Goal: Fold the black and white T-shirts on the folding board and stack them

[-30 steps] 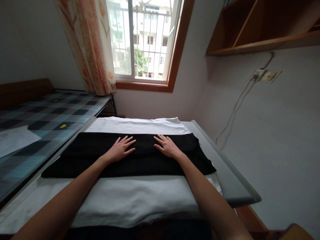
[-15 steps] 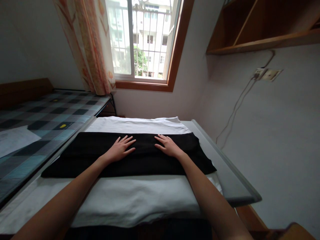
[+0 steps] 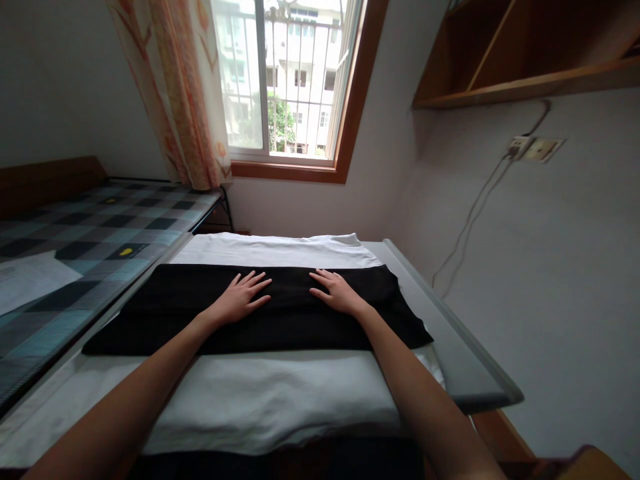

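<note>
Movement: next to none; the hands and both cloths lie as they did earlier, with only a slight shift of the view.
Bed: at left, a checked mattress (image 3: 165,217) beside the counter, with a wooden board (image 3: 55,180) at its far left.
Counter: pale grey (image 3: 450,353), bare along its right side, with a rounded edge there.
Shelf: wooden (image 3: 530,87), on the wall at far right.
Window: at the far side, barred and brown-framed (image 3: 305,87), with a patterned curtain (image 3: 187,100) hanging at its left.
White cloth: spread on the counter (image 3: 280,393), showing on the far and near sides of the black cloth; its near part is softly wrinkled.
Black cloth: the long dark piece (image 3: 290,327) lying flat across the white cloth, from left to right, under both hands.
Paper: a white sheet (image 3: 35,280) on the mattress, at left.
Left hand: palm down (image 3: 233,307) on the black cloth, left of its middle; its fingers (image 3: 261,287) are spread and released.
Right hand: palm down (image 3: 343,293) on the black cloth, apart from the left hand; its fingers (image 3: 320,279) are also spread, clenching nothing.
Socket: on the right wall (image 3: 520,147), below the shelf, with a thin cord (image 3: 470,217) hanging from it.
</note>
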### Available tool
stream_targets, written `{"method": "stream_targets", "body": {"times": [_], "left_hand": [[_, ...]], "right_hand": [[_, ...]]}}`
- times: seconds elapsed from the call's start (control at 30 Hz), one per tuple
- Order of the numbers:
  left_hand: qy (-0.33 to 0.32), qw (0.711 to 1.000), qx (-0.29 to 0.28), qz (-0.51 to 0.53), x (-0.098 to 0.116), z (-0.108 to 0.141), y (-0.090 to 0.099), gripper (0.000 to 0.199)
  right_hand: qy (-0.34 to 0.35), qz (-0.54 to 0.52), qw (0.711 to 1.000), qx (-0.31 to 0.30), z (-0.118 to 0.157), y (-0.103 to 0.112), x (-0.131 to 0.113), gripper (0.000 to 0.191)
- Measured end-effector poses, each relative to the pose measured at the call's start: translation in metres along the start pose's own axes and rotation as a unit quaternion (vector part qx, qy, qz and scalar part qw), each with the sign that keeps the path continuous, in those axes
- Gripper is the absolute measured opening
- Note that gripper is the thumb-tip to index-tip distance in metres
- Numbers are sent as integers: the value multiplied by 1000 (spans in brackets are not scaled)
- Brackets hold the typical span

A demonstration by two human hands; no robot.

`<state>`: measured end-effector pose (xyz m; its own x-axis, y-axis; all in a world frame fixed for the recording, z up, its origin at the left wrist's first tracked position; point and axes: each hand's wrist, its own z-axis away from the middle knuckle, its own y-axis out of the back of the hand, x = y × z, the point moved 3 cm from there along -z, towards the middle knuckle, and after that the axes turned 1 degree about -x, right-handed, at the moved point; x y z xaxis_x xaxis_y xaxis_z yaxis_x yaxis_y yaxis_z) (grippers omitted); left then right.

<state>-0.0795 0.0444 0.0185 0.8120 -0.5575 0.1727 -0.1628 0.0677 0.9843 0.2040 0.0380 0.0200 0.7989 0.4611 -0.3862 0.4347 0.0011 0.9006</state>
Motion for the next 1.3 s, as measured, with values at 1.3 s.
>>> {"method": "stream_targets", "body": {"times": [1.3], "left_hand": [[4, 1000, -4, -3, 0, -1, -1, 63]], "right_hand": [[-6, 23, 1000, 2, 1, 1, -5, 55]]}}
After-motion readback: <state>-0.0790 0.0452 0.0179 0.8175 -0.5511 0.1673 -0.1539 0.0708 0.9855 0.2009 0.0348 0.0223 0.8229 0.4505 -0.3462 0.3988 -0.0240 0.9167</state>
